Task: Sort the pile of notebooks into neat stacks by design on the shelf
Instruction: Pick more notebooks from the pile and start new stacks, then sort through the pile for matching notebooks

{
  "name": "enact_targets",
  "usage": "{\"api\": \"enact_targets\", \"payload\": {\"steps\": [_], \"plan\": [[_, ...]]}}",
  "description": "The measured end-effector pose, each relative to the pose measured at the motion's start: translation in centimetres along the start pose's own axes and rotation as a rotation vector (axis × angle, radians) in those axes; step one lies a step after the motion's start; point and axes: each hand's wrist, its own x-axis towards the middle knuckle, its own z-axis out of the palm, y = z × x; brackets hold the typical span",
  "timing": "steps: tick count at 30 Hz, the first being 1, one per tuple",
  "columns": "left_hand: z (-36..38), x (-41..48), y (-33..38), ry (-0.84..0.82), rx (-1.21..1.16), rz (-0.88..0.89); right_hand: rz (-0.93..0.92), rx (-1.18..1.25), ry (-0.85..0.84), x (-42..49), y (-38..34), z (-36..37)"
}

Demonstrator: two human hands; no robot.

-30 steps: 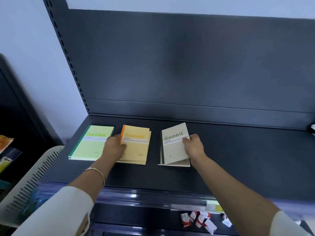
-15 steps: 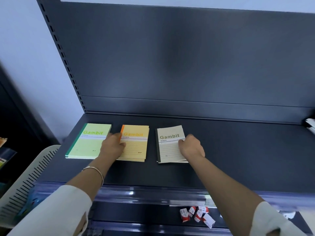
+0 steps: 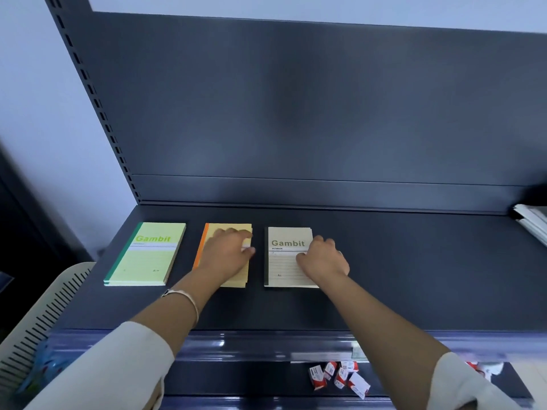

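A: Nearest first. What's low in view?

B: Small red-and-white cardboard boxes (image 3: 340,377) lie loose on the tier below. A white slotted plastic basket (image 3: 38,315) sits at the left. There's a thin metal bracelet (image 3: 189,300) on the left wrist.

A: Hands?

B: Both reach onto the dark grey metal shelf (image 3: 414,276). The left hand (image 3: 228,255) lies flat on the pale yellow paper notebooks with the orange spine (image 3: 236,281), fingers spread toward the far right corner, pressing rather than gripping. It's blurred, so finer detail is uncertain. The right hand (image 3: 322,261) has its knuckles up and fingers curled over the right edge of the cream paper notebooks with the dark spine (image 3: 284,261), thumb on the cover. The fingertips are hidden, but it reads as a clamp on that edge.

A: Where do the notebooks sit?

B: Three flat stacks stand in a row at the shelf's left end, apart from each other. The pale green paper notebooks with the green spine (image 3: 145,255) are leftmost and untouched. Yellow is in the middle, cream on the right.

A: Step in hand?

B: I judge it as squaring up, tapping edges flush. The yellow stack's far corner looks slightly stepped.

A: Next move?

B: Probably nudging that corner flush, then lifting off without dragging the covers. White flat items (image 3: 532,223) at the far right edge may need sorting, but I can't tell what they are.

A: Beyond?

B: A plain dark grey metal back panel (image 3: 296,99).
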Motion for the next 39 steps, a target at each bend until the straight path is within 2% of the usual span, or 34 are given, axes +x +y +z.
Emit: {"api": "enact_targets", "payload": {"steps": [3, 5, 12, 16, 20, 25, 30, 34, 39], "plan": [[0.9, 0.2, 2.8, -0.168, 0.034, 0.087, 0.005, 0.008, -0.021, 0.0, 0.0, -0.3], [1.6, 0.3, 4.0, -0.234, 0.078, 0.081, 0.006, 0.004, -0.034, -0.1, -0.1, -0.4], [2.3, 1.1, 4.7, -0.215, -0.133, -0.014, 0.025, 0.04, -0.103, 0.3, 0.2, -0.9], [2.2, 1.0, 4.8, -0.223, -0.23, 0.006, 0.039, 0.073, -0.1, 0.9, 0.9, -1.2], [2.3, 1.2, 4.7, -0.204, -0.204, 0.042, 0.014, 0.034, -0.091, 1.1, 1.4, -1.4], [0.9, 1.8, 4.3, -0.143, -0.072, 0.06, -0.134, -0.119, 0.026, 0.8, 2.6, -3.0], [-1.3, 2.4, 7.0, -0.07, 0.132, 0.148, -0.301, -0.363, 0.202, 0.8, 5.7, -6.2], [-2.4, 2.8, 11.9, -0.018, 0.2, 0.226, -0.319, -0.401, 0.283, 1.2, 9.3, -9.8], [-1.9, 3.1, 22.0, 0.036, 0.182, 0.342, -0.299, -0.397, 0.369, 1.1, 16.7, -15.8]]}}
